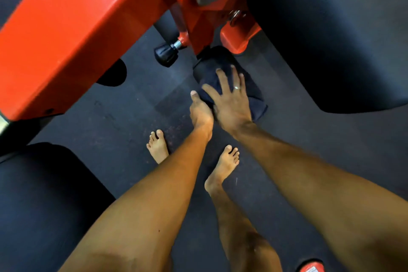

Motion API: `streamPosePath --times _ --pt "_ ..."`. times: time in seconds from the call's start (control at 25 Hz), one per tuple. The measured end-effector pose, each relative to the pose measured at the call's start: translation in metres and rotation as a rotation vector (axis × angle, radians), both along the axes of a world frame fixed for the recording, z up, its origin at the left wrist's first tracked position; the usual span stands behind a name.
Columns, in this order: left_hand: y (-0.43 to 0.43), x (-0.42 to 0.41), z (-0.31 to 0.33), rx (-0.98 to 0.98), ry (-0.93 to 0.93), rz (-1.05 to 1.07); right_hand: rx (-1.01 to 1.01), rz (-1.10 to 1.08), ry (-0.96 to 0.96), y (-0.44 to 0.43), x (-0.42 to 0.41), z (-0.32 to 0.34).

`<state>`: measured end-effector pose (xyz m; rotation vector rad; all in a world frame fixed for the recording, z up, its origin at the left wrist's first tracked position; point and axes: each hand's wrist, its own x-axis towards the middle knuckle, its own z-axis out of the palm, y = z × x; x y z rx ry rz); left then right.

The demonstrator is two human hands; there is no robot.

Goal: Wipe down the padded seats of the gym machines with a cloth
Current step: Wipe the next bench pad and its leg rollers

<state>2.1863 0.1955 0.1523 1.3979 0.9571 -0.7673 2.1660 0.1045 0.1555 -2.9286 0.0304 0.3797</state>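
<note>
Fingers [223, 79] of R hand [231, 104] spread straight & flat, pressing dark cloth [257, 97] onto small black roller pad [209, 62]; ring on one finger. Cloth drapes over the pad's near end. L hand [201, 115] just beside, at cloth's left edge, thumb straight along it; its other fingers hidden, can't tell grip. Roller pad sits below red machine frame [77, 28], w/ black knob [166, 53] to its left. Large black pad [342, 40] at right, padded seat [44, 194] lower left. Bare feet on dark floor [110, 117].
</note>
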Motion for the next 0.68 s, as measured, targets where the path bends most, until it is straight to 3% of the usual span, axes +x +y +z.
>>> streamPosePath --times 0.12,0.32,0.44,0.68 --pt "0.002 0.008 0.001 -0.047 -0.018 0.076 0.001 0.022 0.025 0.017 0.035 -0.003" --pt "0.002 0.014 0.009 -0.034 -0.015 0.099 0.008 0.166 -0.097 -0.038 -0.051 -0.009" --pt "-0.002 0.011 0.016 -0.053 -0.004 0.126 0.059 0.13 -0.073 -0.048 -0.069 -0.002" --pt "-0.013 0.014 0.017 -0.01 0.058 0.162 0.319 -0.147 -0.021 -0.036 0.057 -0.006"
